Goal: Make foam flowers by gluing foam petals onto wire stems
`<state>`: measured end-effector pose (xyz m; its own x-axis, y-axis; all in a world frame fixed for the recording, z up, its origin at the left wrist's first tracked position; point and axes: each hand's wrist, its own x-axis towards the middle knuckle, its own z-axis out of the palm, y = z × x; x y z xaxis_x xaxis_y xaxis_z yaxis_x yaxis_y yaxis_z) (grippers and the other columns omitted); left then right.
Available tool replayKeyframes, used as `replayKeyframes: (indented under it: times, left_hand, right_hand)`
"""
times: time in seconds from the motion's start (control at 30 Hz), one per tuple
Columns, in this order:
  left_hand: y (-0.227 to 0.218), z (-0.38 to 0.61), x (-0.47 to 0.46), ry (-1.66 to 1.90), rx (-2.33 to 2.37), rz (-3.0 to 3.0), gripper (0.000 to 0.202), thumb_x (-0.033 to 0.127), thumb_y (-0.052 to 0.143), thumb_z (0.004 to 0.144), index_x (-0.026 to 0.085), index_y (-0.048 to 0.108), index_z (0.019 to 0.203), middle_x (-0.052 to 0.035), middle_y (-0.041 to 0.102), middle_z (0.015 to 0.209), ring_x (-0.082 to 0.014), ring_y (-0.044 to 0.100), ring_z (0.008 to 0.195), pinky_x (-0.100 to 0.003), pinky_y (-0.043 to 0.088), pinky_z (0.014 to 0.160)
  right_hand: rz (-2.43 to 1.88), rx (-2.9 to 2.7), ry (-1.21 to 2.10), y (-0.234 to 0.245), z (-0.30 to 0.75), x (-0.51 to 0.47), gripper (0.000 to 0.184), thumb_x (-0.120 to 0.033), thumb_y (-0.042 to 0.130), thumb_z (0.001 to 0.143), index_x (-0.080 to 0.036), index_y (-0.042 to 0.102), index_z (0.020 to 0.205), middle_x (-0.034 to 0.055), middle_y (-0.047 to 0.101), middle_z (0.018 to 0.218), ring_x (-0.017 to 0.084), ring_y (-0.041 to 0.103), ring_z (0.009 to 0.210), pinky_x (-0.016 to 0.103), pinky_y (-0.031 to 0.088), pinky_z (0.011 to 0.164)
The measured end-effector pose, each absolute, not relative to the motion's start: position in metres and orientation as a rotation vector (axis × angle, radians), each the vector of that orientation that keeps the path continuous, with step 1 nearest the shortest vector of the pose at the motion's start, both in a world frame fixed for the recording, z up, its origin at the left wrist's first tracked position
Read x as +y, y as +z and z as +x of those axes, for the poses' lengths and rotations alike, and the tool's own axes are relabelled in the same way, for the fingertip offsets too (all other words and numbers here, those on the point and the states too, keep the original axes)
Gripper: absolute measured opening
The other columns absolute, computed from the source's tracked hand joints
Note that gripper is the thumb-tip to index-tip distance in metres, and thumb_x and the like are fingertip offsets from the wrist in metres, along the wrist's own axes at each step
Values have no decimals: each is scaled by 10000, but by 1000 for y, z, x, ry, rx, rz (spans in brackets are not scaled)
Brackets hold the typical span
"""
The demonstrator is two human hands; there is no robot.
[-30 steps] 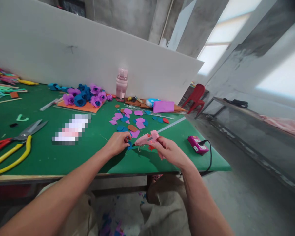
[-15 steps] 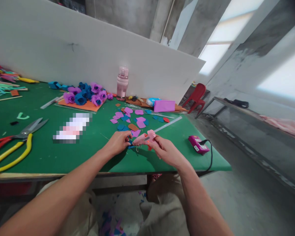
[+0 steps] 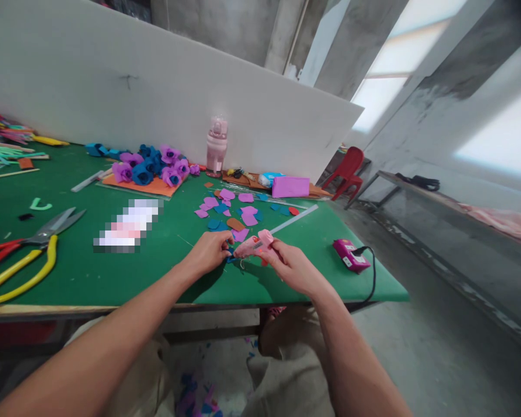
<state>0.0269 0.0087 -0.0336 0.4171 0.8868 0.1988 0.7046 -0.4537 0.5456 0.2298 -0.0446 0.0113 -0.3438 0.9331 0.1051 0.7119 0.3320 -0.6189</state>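
Note:
My right hand [image 3: 292, 265] grips a small pink glue gun [image 3: 254, 245], its nozzle pointing left. My left hand [image 3: 208, 252] pinches a small blue foam piece [image 3: 230, 255] right at the nozzle tip, low over the green table [image 3: 156, 272]. A clear glue stick [image 3: 293, 219] sticks out of the gun's back toward the right. Just beyond the hands lie several loose purple, blue and orange petal cutouts [image 3: 238, 213].
Large scissors with yellow and red handles [image 3: 24, 255] lie at the left. Blue and purple foam flowers [image 3: 151, 168] sit on an orange sheet at the back, by a pink bottle [image 3: 216, 145]. A magenta power block with a black cord [image 3: 351, 255] is near the right edge.
The glue gun and both hands have shifted slightly left and away from me. The nozzle has closed in on the blue piece held by the left fingers.

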Motion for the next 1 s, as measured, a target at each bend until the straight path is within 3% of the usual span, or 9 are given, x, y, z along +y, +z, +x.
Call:
replayKeyframes:
  times: [1.0]
  left_hand:
    - [-37,26,10,680,1349,2341,217,71,557,654,190,592,832,25,609,650,-126,556,617,-214,345,570]
  right_hand:
    - [-1431,-2233,566,12,227,-45,236,-337,400,878,-165,534,787,34,610,738,134,515,619,231,326,568]
